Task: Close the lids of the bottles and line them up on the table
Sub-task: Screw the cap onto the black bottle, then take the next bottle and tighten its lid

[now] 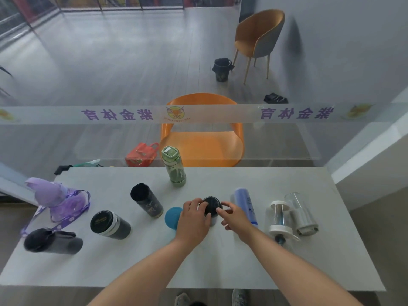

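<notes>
The right hand (234, 215) pinched the black lid (212, 205) from the right side with its thumb and a finger. The left hand (194, 219) curled its fingers round the left side of the same lid. The bottle under the lid was almost all hidden by the two hands. It stood near the middle of the counter (220, 261).

The step looked like closing this lid. To do it well, one hand should hold the bottle low down so it cannot spin. The other hand should turn the lid. The lid should sit flat first, because a crooked lid may jam. Turn until it stops, and no harder.

Just left of the left hand sat a round blue thing (172, 215), partly hidden. Just beside the right hand stood a pale blue bottle (245, 206), so a wide wrist move could knock it over. Farther right were a clear bottle with white ends (280, 217) and a clear glass bottle (301, 212). A green bottle (174, 167) stood behind. To the left were a black tumbler (146, 200), a black bottle with a white band (110, 225), a purple bottle (57, 199) and a dark bottle (53, 240). They were spread about and not yet in a line.
</notes>
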Demonstrator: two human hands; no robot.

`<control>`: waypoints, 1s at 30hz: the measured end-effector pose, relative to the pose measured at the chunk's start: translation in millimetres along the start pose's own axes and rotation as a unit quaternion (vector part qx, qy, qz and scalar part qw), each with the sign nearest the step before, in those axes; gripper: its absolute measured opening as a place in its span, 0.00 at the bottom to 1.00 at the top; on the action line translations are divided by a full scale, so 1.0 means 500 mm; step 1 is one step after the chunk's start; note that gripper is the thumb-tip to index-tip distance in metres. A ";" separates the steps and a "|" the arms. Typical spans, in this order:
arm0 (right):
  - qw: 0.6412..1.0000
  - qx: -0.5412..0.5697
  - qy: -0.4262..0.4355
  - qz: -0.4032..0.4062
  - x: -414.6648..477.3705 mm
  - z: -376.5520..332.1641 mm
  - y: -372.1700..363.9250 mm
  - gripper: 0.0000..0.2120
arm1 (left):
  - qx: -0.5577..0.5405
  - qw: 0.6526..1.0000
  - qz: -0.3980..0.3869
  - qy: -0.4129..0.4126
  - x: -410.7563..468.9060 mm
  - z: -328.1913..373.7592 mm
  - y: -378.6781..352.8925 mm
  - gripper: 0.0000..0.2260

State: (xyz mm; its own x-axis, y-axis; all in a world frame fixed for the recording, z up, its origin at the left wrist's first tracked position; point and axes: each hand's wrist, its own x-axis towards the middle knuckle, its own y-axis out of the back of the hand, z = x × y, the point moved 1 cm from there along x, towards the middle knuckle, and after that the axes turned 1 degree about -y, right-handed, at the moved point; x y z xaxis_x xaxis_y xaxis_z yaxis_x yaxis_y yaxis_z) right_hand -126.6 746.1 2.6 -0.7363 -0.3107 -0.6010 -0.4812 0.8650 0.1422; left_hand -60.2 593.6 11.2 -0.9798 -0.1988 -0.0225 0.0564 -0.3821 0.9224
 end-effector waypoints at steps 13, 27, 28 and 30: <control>0.976 -0.180 -0.005 0.123 0.038 0.153 0.197 0.23 | -0.170 0.979 -0.080 -0.077 -0.024 0.138 -0.127 0.09; 0.991 -0.125 -0.054 0.000 0.090 0.223 0.205 0.34 | -0.300 0.920 -0.130 0.215 0.018 0.173 -0.313 0.19; 0.992 -0.116 -0.054 -0.001 0.088 0.218 0.208 0.34 | -0.299 0.921 -0.121 0.218 0.016 0.176 -0.309 0.19; 0.994 -0.097 -0.055 -0.007 0.079 0.200 0.215 0.35 | -0.294 0.926 -0.099 0.214 0.015 0.182 -0.292 0.19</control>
State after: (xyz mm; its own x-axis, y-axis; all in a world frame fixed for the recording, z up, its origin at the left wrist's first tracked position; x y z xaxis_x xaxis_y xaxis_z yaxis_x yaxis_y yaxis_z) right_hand -160.0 866.1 -84.5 -0.6774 -0.2670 -0.6854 -0.5809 0.7659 0.2757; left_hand -93.3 730.1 -88.3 -0.8232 -0.3640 -0.4356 0.1018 -0.8496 0.5175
